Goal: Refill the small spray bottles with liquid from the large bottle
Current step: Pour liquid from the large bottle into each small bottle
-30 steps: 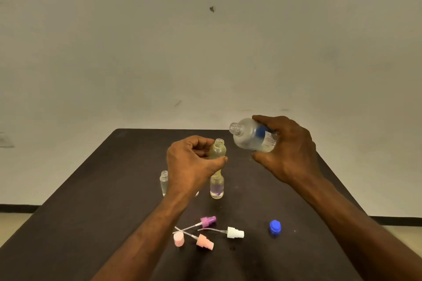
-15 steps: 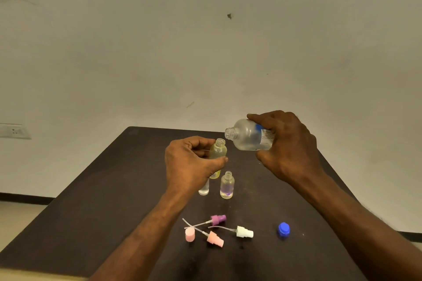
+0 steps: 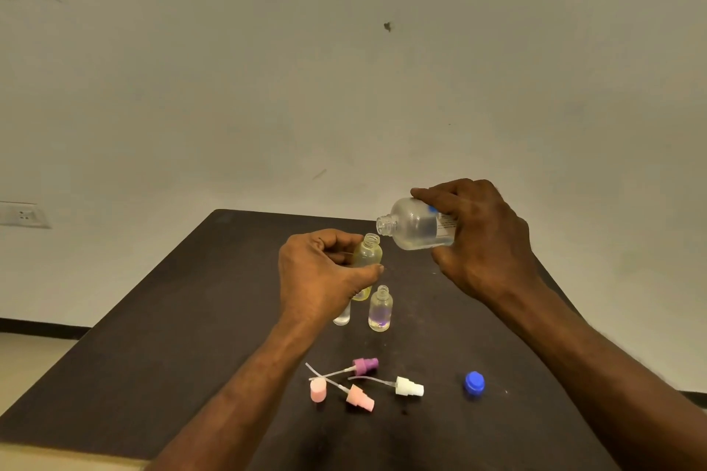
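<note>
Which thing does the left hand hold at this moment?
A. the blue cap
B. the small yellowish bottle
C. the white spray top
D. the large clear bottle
B: the left hand grips the small yellowish bottle above the table, while the large clear bottle is in the right hand.

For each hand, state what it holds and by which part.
Left hand grips the small yellowish clear bottle round its body. Right hand grips the large clear plastic bottle, tilted, round its base end.
</note>
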